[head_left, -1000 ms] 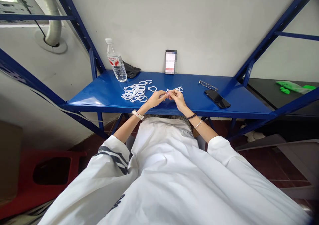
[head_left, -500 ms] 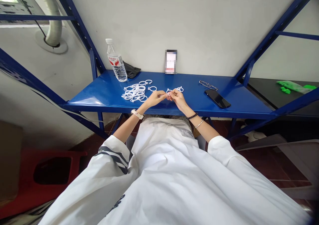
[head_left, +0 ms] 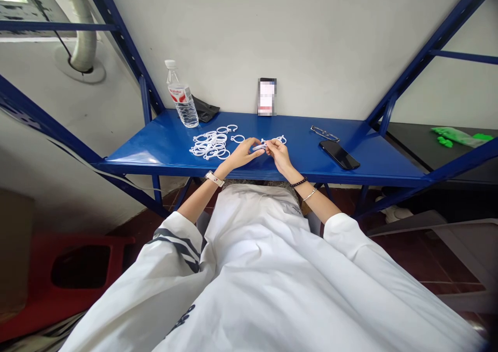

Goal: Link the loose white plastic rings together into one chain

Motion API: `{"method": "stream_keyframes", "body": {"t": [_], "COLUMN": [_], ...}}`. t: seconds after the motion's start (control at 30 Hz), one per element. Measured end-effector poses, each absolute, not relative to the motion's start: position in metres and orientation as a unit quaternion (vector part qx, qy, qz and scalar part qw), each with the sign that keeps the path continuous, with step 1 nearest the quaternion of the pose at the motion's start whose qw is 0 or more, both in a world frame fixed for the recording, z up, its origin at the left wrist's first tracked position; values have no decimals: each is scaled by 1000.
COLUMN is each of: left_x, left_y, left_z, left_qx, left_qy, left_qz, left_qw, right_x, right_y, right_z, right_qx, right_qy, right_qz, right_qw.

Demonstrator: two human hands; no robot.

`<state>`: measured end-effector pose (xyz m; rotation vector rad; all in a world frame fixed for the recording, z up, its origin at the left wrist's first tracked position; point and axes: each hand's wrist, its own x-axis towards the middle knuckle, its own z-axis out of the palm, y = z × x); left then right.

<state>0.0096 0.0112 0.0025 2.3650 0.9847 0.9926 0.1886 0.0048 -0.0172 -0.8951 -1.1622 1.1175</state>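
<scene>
My right hand (head_left: 278,151) pinches a white plastic curtain ring (head_left: 258,147) by its right end, just above the front part of the blue tabletop (head_left: 303,154). The ring is seen nearly edge-on. Its left end lies in the gap between the thumb and fingers of my left hand (head_left: 241,155), which are spread apart; whether they touch it is hard to see. To the left lies a loose pile of white curtain rings (head_left: 210,144), each with a small eyelet. A few more rings (head_left: 281,139) sit just behind my right hand, partly hidden.
A water bottle (head_left: 182,100) stands at the back left beside a black pouch (head_left: 205,109). One phone (head_left: 267,97) leans against the wall. Glasses (head_left: 325,133) and a dark phone (head_left: 339,154) lie on the right. Blue uprights (head_left: 128,45) frame the table.
The fingers of my left hand have come apart from the closed pinch. The ring between the hands has turned and shows more clearly, held from the right.
</scene>
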Motion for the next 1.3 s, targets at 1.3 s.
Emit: {"method": "stream_keyframes", "body": {"t": [1.3], "left_x": [4], "left_y": [-6], "left_z": [28], "left_qx": [784], "left_qy": [291], "left_qz": [423], "left_qw": [350], "right_x": [188], "right_y": [-2], "right_z": [-11], "right_qx": [-360], "right_qy": [-530], "right_qz": [517], "right_qw": [567]}}
